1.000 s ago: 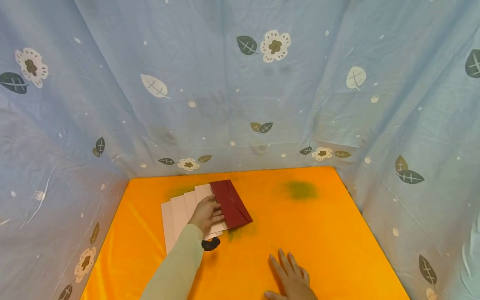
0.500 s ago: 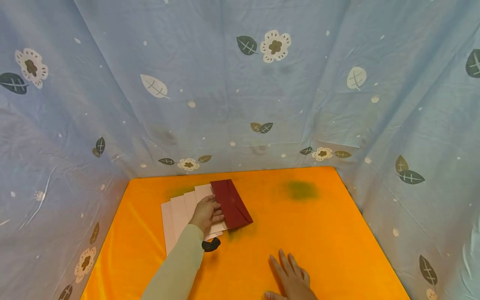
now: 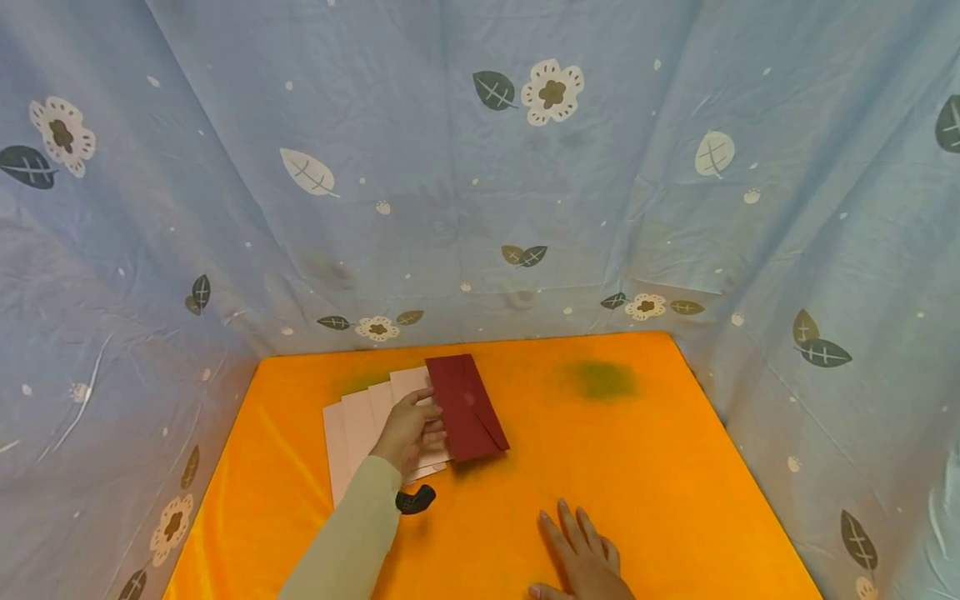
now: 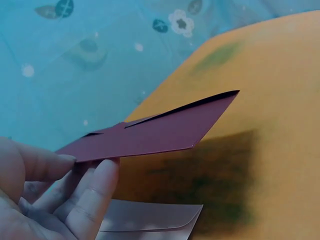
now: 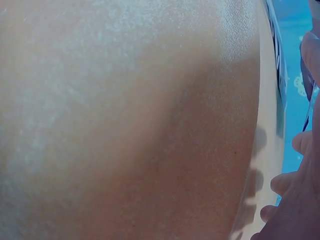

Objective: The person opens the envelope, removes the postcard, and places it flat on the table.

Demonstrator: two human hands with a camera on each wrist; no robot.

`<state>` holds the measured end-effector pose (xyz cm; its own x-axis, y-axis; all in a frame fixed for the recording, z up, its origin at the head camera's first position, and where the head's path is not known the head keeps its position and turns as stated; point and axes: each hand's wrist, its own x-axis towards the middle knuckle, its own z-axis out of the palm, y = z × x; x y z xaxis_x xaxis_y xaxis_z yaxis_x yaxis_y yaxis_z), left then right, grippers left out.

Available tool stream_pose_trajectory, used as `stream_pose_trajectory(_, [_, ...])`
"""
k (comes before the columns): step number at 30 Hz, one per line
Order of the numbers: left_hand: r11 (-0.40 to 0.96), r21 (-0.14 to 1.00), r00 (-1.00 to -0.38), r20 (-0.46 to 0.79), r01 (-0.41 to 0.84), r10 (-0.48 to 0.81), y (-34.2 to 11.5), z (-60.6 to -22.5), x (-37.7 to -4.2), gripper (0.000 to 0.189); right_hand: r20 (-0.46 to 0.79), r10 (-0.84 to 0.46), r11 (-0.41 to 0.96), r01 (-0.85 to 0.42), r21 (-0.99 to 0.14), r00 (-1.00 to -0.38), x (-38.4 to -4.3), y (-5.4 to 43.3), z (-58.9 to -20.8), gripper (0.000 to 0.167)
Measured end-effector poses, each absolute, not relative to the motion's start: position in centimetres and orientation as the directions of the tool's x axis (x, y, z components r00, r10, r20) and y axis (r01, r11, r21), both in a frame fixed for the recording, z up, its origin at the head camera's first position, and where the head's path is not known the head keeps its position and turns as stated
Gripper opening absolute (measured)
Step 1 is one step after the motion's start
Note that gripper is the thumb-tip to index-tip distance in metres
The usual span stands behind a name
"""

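Observation:
Between thumb and fingers, my left hand (image 3: 408,429) pinches the left edge of a dark red envelope (image 3: 468,408), flap side up. In the left wrist view the red envelope (image 4: 155,135) is raised above the table, its shadow below. Under and left of the hand, several pale pink envelopes (image 3: 341,442) lie overlapped like a fan, partly hidden by hand and sleeve. My right hand (image 3: 588,567) is at the front of the table, fingers spread and holding nothing. Only its fingers (image 5: 285,182) show at the right side of the right wrist view.
An orange cloth covers the table (image 3: 660,467), with a dark greenish patch (image 3: 602,379) at the back right. Blue patterned curtains (image 3: 450,167) rise behind the table and along both sides. A black wrist strap piece (image 3: 416,500) sticks out beside the left sleeve.
The red envelope has shifted slightly to the right and turned a little in my left hand's grip. The left wrist has moved slightly left and down. My right hand stays in place.

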<state>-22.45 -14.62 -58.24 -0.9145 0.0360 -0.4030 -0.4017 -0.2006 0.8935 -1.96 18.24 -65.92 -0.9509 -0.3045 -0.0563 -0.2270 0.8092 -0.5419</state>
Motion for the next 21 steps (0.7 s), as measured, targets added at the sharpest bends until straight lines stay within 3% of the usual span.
stream_pose_trajectory(7, [-0.154,0.896,-0.909,-0.405,-0.416,0.097,-14.9,-57.7,-21.0,0.059,-0.064,-0.301,0.809,-0.219,-0.545,-0.952,-2.1,18.3,-65.9,0.094])
stream_pose_trajectory(21, [-0.193,0.889,-0.906,-0.383,-0.415,0.183,-14.8,-57.5,-17.6,0.058,-0.074,-0.287,0.812,-0.201,-0.548,-0.955,-2.0,18.1,-65.7,0.095])
